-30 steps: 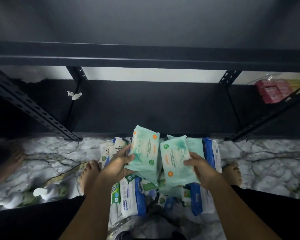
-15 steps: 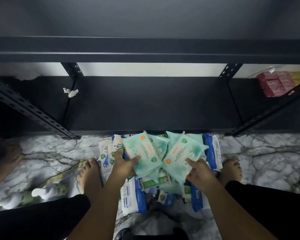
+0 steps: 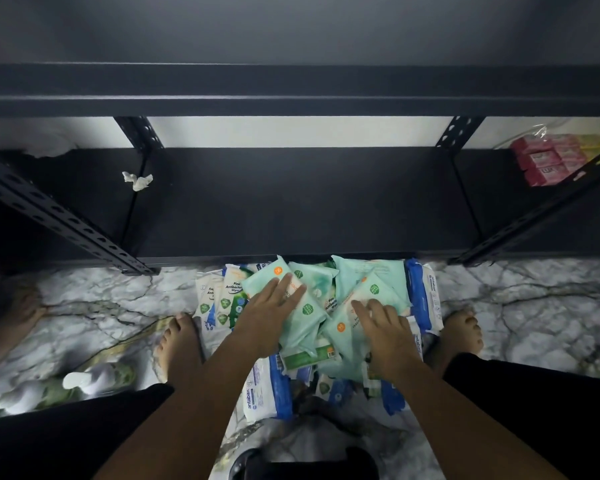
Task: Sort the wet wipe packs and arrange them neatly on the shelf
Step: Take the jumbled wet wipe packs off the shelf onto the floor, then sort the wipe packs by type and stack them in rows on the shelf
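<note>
Since a second ago both packs have gone down. You held one up in each hand; now the left mint-green pack (image 3: 265, 284) and the right mint-green pack (image 3: 343, 329) lie on the heap of wet wipe packs (image 3: 312, 358). The heap sits on the marble floor (image 3: 516, 306), just near of the shelf's front edge, between your feet.

Your left hand (image 3: 274, 313) rests flat on its pack, fingers straight and close together. Your right hand (image 3: 385, 330) presses its pack, fingers slightly spread. Neither grips anything.

Handling, as a guess: soft film pouches, lightish, squashy and glossy, so likely slippery and prone to sliding over each other. Take each by a long edge, thumb on top, fingers under.

Also in the heap:
- left: Pine Antibacterial packs (image 3: 232, 294)
- near: a blue-and-white antabax pack (image 3: 260, 393)
- right: a blue pack (image 3: 425, 296)

The black shelf board (image 3: 291, 202) beyond shows no mint packs. On it, a crumpled tissue (image 3: 137, 180) lies far left and pink packets (image 3: 544, 161) sit far right.
</note>
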`<state>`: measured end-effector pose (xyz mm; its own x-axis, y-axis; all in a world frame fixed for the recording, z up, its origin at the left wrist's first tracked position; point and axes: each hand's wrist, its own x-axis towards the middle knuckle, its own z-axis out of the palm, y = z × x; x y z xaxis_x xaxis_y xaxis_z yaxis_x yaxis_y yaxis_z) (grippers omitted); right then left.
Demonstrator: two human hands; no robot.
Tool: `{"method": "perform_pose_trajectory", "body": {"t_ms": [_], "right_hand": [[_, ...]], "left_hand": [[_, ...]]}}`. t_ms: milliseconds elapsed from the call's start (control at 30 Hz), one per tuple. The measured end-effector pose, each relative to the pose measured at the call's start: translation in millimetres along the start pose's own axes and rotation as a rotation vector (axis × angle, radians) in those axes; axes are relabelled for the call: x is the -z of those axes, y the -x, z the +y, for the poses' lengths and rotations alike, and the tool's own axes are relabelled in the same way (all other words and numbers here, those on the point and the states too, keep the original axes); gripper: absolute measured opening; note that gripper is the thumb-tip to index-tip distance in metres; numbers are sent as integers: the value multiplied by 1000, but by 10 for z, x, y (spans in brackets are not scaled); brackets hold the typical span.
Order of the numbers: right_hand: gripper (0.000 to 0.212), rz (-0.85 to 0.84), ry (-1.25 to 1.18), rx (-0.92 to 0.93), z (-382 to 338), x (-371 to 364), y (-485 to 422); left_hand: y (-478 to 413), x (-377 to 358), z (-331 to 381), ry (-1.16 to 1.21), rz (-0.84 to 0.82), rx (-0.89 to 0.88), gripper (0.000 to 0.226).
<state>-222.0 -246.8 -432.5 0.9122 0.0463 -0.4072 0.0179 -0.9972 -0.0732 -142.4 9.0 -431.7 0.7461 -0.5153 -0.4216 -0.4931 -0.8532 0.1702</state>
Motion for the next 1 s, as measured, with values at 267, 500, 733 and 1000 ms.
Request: {"method": "perform_pose_trajectory", "body": {"t_ms": [267, 500, 733, 1000], "right_hand": [[110, -82, 324, 236, 65, 240, -282], [99, 234, 164, 283, 227, 700, -521], [107, 273, 71, 28, -380, 1049, -1591], [65, 224, -34, 21, -1124, 480, -2164]], "left_hand": [[-200, 150, -110, -309, 75, -151, 115], [-301, 541, -714, -78, 331, -186, 100], [-668, 783, -1622, -46, 301, 168, 108], [-860, 416, -1826, 42, 342, 353, 101]]}}
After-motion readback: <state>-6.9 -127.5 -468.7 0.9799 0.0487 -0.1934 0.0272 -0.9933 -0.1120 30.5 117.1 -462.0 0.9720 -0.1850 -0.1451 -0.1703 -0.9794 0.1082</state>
